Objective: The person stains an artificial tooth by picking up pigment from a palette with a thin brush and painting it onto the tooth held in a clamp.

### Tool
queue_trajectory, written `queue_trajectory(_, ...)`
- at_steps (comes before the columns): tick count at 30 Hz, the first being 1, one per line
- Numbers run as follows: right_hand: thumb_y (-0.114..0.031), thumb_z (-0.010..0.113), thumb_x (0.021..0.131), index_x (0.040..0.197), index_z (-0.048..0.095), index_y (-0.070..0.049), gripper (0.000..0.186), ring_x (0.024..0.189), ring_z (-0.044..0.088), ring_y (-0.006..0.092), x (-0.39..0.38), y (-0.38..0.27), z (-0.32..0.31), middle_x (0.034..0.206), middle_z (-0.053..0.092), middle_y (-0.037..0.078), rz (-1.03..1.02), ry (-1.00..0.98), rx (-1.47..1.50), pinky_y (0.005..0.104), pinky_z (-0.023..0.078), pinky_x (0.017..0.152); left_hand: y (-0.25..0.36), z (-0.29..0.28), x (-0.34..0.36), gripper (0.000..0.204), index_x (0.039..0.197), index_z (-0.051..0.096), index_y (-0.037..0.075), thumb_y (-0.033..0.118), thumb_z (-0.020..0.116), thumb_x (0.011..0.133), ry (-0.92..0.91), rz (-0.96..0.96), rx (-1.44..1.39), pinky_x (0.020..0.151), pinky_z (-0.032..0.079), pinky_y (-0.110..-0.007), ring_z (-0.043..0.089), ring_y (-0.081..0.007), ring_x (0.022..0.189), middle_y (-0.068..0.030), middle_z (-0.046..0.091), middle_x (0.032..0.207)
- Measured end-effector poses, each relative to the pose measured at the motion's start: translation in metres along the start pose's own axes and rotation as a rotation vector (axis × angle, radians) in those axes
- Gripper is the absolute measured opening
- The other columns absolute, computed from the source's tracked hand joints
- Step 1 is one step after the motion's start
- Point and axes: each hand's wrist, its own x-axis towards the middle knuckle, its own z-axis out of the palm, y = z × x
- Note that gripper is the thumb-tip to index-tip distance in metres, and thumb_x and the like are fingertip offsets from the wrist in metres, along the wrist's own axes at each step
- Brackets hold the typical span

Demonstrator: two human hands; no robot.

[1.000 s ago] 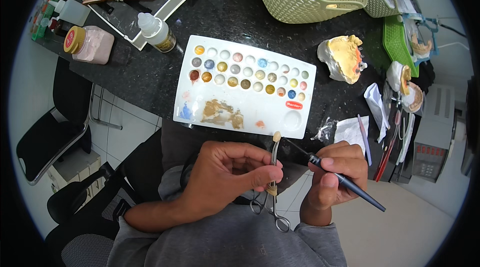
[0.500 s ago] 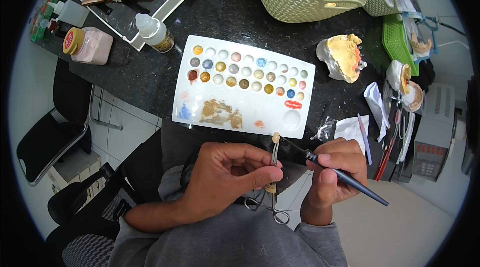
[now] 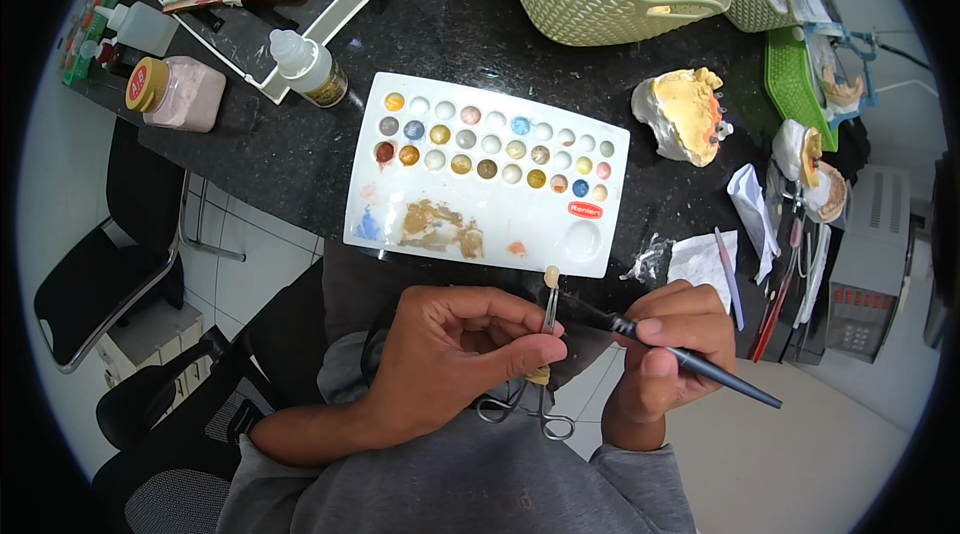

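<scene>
My left hand is closed around locking forceps, whose ring handles hang below the fingers. A small cream-coloured dental crown is clamped at their tip, near the front edge of a white palette. To the right, my right hand pinches a slim dark brush like a pen. Its tip points toward the crown but is blurred, so I cannot tell if they touch. Rows of coloured paste wells line the palette, with brown, blue and pink smears below them.
A yellow-and-white dental model stands right of the palette. Behind are a pale green basket and, leftward, a dropper bottle and a gold-lidded jar. Crumpled tissue and several slender tools lie at the right.
The brush tip has drawn slightly away from the crown and blurred. The forceps' ring handles have swung a little to the left. Palette and surroundings stay the same.
</scene>
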Motion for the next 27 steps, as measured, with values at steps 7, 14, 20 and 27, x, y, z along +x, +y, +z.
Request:
queue_trajectory(7,-0.006,0.062,0.075,0.085,0.06,0.004,0.014,0.055,0.06,0.0195,-0.0006,0.0026,0.0007,0.073,0.059,0.013,-0.017,0.071,0.018,0.0255,0.046,0.049,0.0015,-0.0005,0.0011,0.018,0.097,0.066,-0.008,0.005,0.068,0.086,0.012,-0.021,-0.046,0.066,0.057,-0.023,0.069,-0.0169,0.078,-0.0154,0.07,0.084)
queue_trajectory(14,-0.005,0.063,0.073,0.082,0.061,0.003,0.012,0.054,0.059,0.0193,0.0001,0.0019,0.0003,0.07,0.06,0.013,-0.034,0.01,-0.082,0.0254,0.045,0.049,0.0044,0.0006,0.0013,0.02,0.098,0.066,-0.008,0.009,0.068,0.087,0.017,-0.041,-0.085,0.064,0.056,-0.023,0.069,-0.0156,0.075,-0.0153,0.07,0.081)
queue_trajectory(20,-0.004,0.064,0.072,0.081,0.062,0.003,0.011,0.054,0.059,0.0193,-0.0019,0.0005,0.001,0.068,0.06,0.012,-0.026,0.063,-0.067,0.0256,0.045,0.048,0.0021,0.0001,-0.0008,0.018,0.097,0.066,-0.008,0.007,0.067,0.087,0.044,-0.066,-0.089,0.065,0.057,-0.025,0.069,-0.0173,0.075,-0.0157,0.07,0.082)
queue_trajectory(27,-0.012,0.063,0.082,0.084,0.059,0.002,0.014,0.051,0.057,0.0175,-0.0025,-0.0021,-0.003,0.067,0.058,0.011,-0.088,0.163,-0.077,0.0257,0.046,0.045,0.0058,0.0015,-0.0017,0.022,0.105,0.065,-0.008,0.008,0.064,0.09,0.001,-0.038,-0.052,0.072,0.057,-0.026,0.068,-0.0165,0.084,-0.0151,0.069,0.09)
